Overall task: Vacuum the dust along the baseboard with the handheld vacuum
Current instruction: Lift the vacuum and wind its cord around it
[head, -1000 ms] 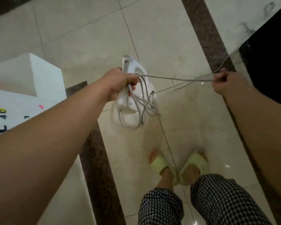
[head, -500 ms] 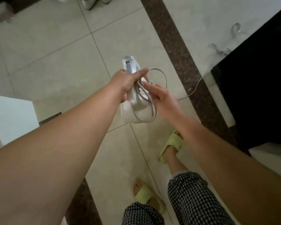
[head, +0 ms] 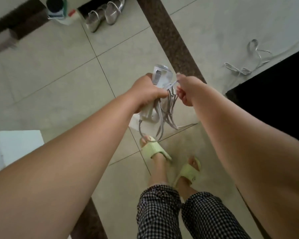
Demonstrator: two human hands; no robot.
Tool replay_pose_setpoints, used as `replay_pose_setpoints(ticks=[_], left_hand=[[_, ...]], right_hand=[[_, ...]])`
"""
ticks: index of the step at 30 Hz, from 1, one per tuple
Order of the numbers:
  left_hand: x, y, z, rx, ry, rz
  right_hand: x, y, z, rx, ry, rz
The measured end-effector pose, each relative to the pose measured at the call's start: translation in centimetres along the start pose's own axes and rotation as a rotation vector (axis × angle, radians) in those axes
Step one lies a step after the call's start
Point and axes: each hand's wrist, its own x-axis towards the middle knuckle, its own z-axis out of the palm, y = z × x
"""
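Left hand [head: 146, 93] wraps its grip round the white handheld vacuum [head: 160, 80], held over the tiled floor [head: 59, 80] at frame centre. Right hand [head: 186, 88], at three o'clock of it, pinches a strand of the grey cord [head: 169, 107], whose loops dangle at six o'clock toward green slippers [head: 154, 150]. Silver shoes [head: 104, 16] sit at eleven o'clock.

No text, label, brand, number or sign can be read anywhere in the head view. A small dark mark sits on the strap of one green slipper [head: 188, 173], too blurred to make out.
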Motion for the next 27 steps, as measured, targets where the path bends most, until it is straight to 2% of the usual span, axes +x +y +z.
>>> replay_pose_setpoints(ticks=[1,3,5,11,14,17,21,23,27], left_hand=[[0.7,0.2,-0.7,0.018,-0.018,0.011],[2.1,0.8,-1.8,0.044,-0.061,0.033],[4.1,2.0,-3.1,0.063,-0.087,0.054],[9.5,4.2,-7.8,0.065,-0.116,0.059],[12.0,5.5,-10.0,0.05,-0.136,0.081],[14.6,7.0,-12.2,0.07,-0.152,0.088],[16.9,8.8,-15.0,0.075,-0.174,0.105],[17.6,9.8,-16.2,0.049,-0.205,0.115],[19.5,11.4,-17.7,0.065,-0.273,0.146]], right_hand=[[0.2,-0.7,0.3,-0.162,-0.023,0.05],[0.9,-1.7,0.1,-0.271,-0.094,0.203],[1.7,-3.1,-0.4,-0.156,-0.181,0.319],[4.5,-7.0,0.2,0.256,-0.325,0.422],[5.5,-9.1,1.0,0.399,-0.306,0.401],[6.6,-11.7,1.9,0.522,-0.358,0.387],[8.1,-13.7,3.6,0.468,-0.331,0.376],[9.1,-14.2,5.2,0.48,-0.322,0.297],[10.4,-16.9,7.5,0.697,-0.288,0.056]])
